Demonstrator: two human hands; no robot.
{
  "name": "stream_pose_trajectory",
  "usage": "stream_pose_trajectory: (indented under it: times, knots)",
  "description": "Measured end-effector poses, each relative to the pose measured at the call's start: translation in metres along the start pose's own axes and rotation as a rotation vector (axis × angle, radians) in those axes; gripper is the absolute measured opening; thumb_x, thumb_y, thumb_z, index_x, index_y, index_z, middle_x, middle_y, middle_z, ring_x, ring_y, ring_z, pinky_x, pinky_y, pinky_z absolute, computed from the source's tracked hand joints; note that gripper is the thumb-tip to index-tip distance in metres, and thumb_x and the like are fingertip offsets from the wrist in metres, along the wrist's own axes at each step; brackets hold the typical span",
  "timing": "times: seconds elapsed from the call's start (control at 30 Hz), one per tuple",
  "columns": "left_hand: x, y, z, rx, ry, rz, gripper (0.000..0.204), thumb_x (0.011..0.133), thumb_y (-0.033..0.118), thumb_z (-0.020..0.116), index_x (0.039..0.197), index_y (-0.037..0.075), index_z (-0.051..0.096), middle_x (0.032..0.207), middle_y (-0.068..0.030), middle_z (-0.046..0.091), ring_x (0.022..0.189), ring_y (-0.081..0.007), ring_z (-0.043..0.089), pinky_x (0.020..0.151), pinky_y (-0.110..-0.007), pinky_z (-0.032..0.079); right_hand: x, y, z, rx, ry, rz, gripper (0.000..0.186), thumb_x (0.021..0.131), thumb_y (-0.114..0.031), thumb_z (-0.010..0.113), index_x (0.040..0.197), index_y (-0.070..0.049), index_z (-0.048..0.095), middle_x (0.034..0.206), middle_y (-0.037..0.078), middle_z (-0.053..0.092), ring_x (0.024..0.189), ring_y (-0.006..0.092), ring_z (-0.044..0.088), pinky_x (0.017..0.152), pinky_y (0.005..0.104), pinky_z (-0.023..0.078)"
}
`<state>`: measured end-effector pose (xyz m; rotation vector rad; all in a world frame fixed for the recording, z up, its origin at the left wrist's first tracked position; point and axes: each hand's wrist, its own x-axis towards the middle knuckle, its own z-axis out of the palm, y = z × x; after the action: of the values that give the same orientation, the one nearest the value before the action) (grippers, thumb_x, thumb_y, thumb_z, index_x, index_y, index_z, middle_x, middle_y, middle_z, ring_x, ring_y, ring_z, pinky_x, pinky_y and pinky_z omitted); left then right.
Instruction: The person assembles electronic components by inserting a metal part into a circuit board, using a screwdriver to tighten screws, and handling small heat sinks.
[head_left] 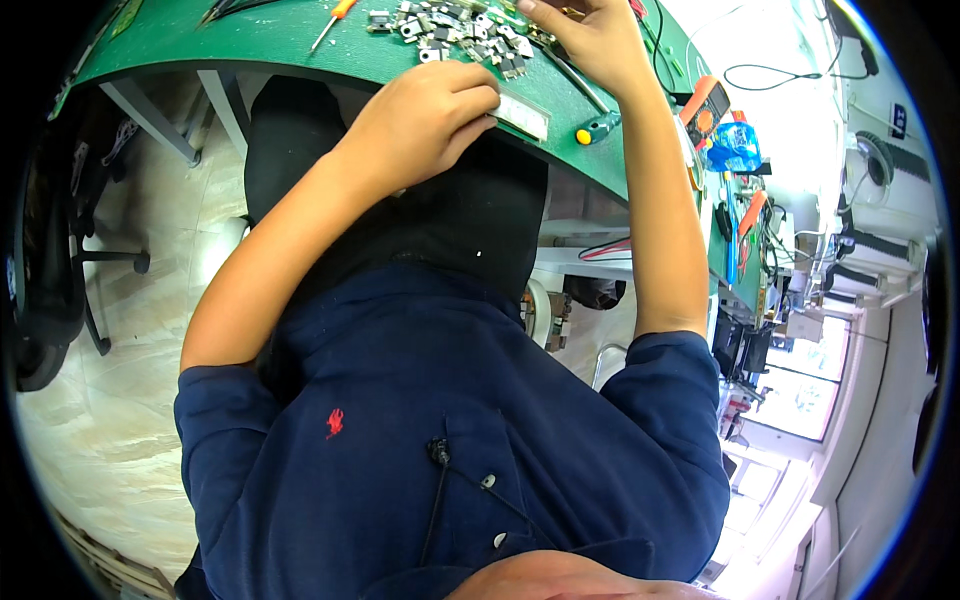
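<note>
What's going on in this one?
A person is working with bare hands at a green table. The left hand is at one end of a clear strip near the table's edge; its grip is hidden. The right hand is farther in, beside a loose pile of small black-and-silver parts; whatever it may hold is unclear. An orange-handled screwdriver lies left of the pile, and a green-handled tool lies to the right.

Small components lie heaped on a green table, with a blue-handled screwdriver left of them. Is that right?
Not blue: the head view shows an orange-handled screwdriver left of the small components heaped on the green table.
</note>
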<state>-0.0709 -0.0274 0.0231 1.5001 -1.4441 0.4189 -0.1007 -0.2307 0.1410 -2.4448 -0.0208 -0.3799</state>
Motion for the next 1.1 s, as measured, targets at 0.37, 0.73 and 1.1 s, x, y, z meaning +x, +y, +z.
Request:
stream_pose_trajectory:
  times: [0.37, 0.73, 1.1]
  knots:
    - [0.002, 0.001, 0.002, -0.023, 0.023, 0.005, 0.020, 0.081, 0.006, 0.077, 0.097, 0.000, 0.066, 0.104, -0.0128, 0.068, 0.094, -0.0355, 0.067, 0.081, -0.043, 0.055, -0.097, 0.002, -0.001, -0.459, -0.176, -0.208, 0.049, 0.080, -0.027, 0.084, 0.122, -0.008, 0.069, 0.113, 0.013, 0.072, 0.108, 0.0319, 0.068, 0.092, 0.0401, 0.054]
    - [0.007, 0.009, -0.013, -0.039, 0.038, -0.135, 0.035, 0.085, 0.004, 0.078, 0.119, 0.000, 0.070, 0.117, -0.0152, 0.070, 0.102, -0.0285, 0.069, 0.087, -0.034, 0.054, -0.138, 0.008, -0.057, -0.439, 0.338, 0.010, 0.041, 0.083, -0.023, 0.082, 0.121, -0.010, 0.072, 0.110, 0.012, 0.074, 0.100, 0.0265, 0.072, 0.085, 0.0372, 0.056]
    - [0.005, 0.001, -0.003, 0.035, 0.079, -0.096, 0.029, 0.083, 0.002, 0.079, 0.111, -0.001, 0.072, 0.107, -0.0162, 0.071, 0.095, -0.0342, 0.070, 0.085, -0.037, 0.055, -0.252, 0.131, -0.169, -0.383, 0.755, 0.665, 0.033, 0.089, -0.025, 0.076, 0.113, -0.002, 0.075, 0.103, 0.016, 0.079, 0.097, 0.0229, 0.076, 0.088, 0.0349, 0.058]
